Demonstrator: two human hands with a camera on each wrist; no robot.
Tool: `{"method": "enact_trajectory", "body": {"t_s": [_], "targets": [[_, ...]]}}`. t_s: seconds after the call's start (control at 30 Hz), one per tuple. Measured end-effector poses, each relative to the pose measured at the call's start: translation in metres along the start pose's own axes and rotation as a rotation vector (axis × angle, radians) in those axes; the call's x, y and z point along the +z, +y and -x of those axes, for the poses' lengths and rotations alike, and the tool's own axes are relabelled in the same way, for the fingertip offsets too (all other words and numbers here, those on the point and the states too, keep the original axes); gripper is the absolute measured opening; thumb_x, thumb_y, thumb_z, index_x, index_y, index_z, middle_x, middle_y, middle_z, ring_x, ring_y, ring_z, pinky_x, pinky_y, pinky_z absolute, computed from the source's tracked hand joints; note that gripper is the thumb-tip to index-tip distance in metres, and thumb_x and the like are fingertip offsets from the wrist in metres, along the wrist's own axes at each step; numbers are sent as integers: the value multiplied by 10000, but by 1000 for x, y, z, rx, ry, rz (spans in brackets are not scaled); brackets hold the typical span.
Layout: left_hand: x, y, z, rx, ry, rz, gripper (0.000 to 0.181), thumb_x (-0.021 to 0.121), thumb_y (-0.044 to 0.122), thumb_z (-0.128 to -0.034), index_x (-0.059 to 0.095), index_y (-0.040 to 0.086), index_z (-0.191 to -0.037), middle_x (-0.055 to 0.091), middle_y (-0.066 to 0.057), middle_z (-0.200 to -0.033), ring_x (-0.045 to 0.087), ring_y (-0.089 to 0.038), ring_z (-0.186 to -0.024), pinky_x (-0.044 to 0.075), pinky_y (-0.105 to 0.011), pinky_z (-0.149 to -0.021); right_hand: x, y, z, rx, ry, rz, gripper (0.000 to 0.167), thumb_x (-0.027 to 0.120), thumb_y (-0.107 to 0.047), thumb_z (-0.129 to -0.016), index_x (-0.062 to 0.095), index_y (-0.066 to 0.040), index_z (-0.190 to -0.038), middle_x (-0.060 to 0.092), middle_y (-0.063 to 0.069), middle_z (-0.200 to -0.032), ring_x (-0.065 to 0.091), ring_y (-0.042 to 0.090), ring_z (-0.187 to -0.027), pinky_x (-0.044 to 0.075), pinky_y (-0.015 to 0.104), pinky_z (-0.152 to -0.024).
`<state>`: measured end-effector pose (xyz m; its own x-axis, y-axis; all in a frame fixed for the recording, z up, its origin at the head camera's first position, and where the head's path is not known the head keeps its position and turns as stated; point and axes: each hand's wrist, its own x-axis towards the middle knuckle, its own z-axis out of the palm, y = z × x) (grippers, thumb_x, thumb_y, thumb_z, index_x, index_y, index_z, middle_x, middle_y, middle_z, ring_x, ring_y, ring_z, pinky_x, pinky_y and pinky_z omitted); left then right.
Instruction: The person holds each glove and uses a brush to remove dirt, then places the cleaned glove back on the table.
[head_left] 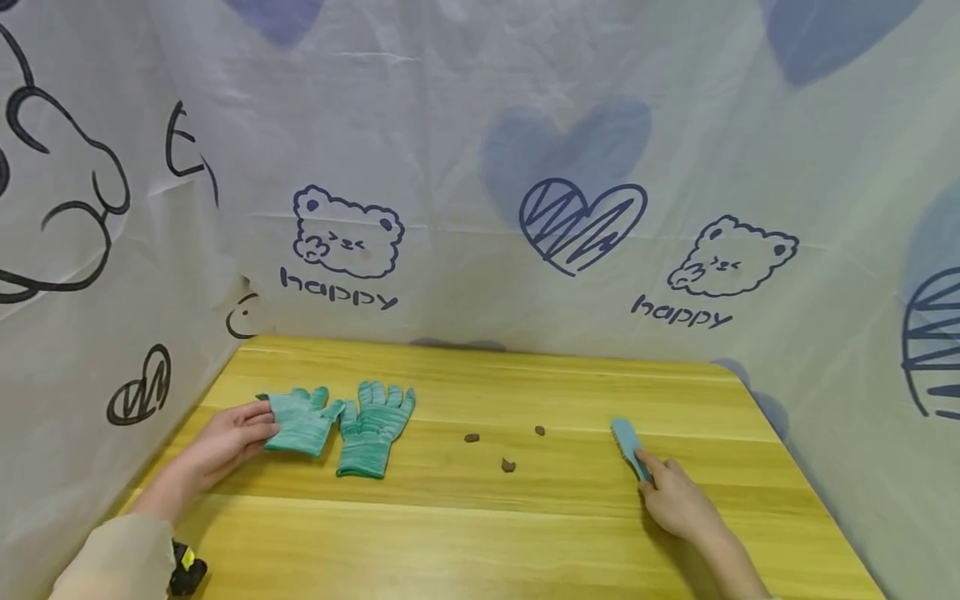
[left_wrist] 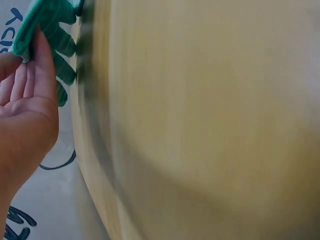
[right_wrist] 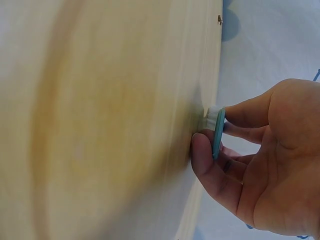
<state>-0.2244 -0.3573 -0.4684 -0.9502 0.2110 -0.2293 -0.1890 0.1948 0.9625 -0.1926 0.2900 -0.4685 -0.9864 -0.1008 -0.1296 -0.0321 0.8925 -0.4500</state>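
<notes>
At the left of the table, my left hand [head_left: 238, 433] pinches the edge of a green knitted glove [head_left: 300, 423] between thumb and fingers. In the left wrist view the glove [left_wrist: 56, 35] hangs from that pinch, its fingers pointing toward the tabletop. A second green glove [head_left: 373, 429] lies flat just to the right, touching or overlapping the first one's thumb. On the right side, my right hand [head_left: 678, 498] grips the handle of a light blue brush [head_left: 626, 440]. Its pale bristles [right_wrist: 211, 117] face the table in the right wrist view.
Several small brown pieces lie mid-table, among them one near the front [head_left: 508, 466], one at left [head_left: 472, 437] and one at right [head_left: 540, 431]. The wooden table [head_left: 450, 542] is bounded by a printed white cloth [head_left: 450, 250] behind and at both sides.
</notes>
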Motion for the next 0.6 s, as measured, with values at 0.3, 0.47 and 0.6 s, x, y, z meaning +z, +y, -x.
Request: {"method": "enact_trajectory", "body": {"t_s": [0.3, 0.47, 0.6], "targets": [[-7, -8, 15, -47, 82, -200, 676, 533, 89, -1082, 151, -247, -1528, 221, -457, -1560, 395, -511, -1416, 566, -298, -981, 0, 1, -2, 9, 6, 3, 545, 551, -98, -1041, 419, 37, -1553, 570, 305, -1252, 630, 437, -1092, 538, 610, -855], [-7, -10, 17, -62, 128, -254, 591, 579, 72, -1061, 301, -274, -1451, 467, -453, -1411, 646, -367, -1206, 604, -330, -908, -1, 0, -3, 21, 13, 6, 551, 570, -114, -1036, 430, 33, -1548, 563, 302, -1214, 637, 361, -1007, 547, 562, -802], [-6, -12, 21, -70, 144, -282, 418, 613, 76, -1044, 456, -234, -1277, 673, -264, -1143, 686, -176, -937, 627, -330, -788, -1, -1, -3, 20, 15, 17, 554, 589, -120, -1030, 442, 33, -1541, 574, 291, -1188, 629, 317, -952, 546, 522, -765]]}}
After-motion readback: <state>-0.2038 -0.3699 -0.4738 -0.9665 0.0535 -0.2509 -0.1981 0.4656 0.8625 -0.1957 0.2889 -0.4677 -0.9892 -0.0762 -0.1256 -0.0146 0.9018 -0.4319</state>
